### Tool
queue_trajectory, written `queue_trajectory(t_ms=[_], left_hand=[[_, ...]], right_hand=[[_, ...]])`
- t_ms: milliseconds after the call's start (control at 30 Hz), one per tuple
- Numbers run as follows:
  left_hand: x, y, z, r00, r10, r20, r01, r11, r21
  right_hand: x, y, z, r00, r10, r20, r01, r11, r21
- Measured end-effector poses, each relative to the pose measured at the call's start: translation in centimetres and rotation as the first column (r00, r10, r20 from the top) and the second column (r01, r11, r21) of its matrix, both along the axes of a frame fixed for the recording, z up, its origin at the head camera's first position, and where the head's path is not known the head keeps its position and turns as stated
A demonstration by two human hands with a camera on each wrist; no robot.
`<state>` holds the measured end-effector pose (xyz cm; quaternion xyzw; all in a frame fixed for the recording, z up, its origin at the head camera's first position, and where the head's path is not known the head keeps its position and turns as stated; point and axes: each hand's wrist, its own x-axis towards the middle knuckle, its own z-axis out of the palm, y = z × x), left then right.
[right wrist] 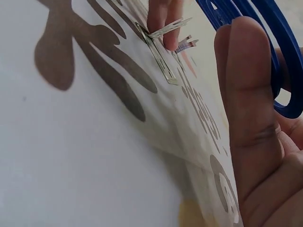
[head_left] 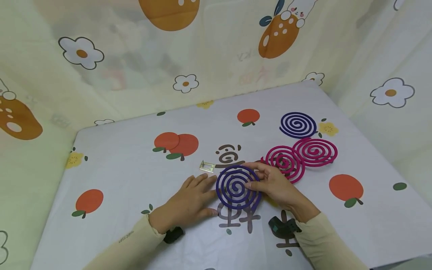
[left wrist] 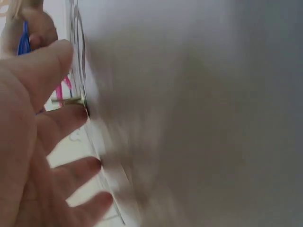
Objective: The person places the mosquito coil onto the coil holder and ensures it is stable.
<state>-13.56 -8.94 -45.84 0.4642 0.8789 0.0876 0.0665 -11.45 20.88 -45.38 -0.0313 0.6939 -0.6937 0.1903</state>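
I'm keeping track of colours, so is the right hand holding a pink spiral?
No, the right hand holds a blue spiral, while the pink spirals lie on the table.

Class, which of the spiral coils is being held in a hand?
The dark blue coil pinched in the right hand. The other dark blue coil and both pink coils lie on the table, unheld.

A white tablecloth [head_left: 121, 168] printed with orange-red fruits [head_left: 345, 186], yellow blossoms [head_left: 328, 128] and brown lettering [head_left: 249, 225] lies below cream curtains [head_left: 222, 48] patterned with white daisies [head_left: 81, 53] and speckled orange-brown fruits [head_left: 278, 36], hanging behind it and along both sides.
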Motion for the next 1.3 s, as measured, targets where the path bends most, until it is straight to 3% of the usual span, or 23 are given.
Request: queue_trajectory(t_ms=[133, 333, 600, 1300], left_hand=[[0.8, 0.2, 0.0, 0.999, 0.028, 0.039, -0.025, 0.996, -0.087], [1.1, 0.4, 0.2, 0.998, 0.015, 0.053, -0.007, 0.991, -0.135], [1.1, 0.6, 0.3, 0.999, -0.007, 0.049, 0.014, 0.988, -0.151], [1.2, 1.1, 0.5, 0.997, 0.019, 0.074, -0.004, 0.981, -0.195]], right_hand=[[-0.3, -0.2, -0.1, 1.000, 0.003, 0.004, -0.003, 1.000, 0.002], [-0.4, -0.4, -0.4, 1.000, 0.008, 0.015, -0.008, 1.000, -0.011], [-0.5, -0.4, -0.8, 0.999, 0.032, 0.035, -0.031, 0.998, -0.054], [-0.1, -0.5, -1.0, 0.999, 0.021, 0.047, -0.019, 0.999, -0.045]])
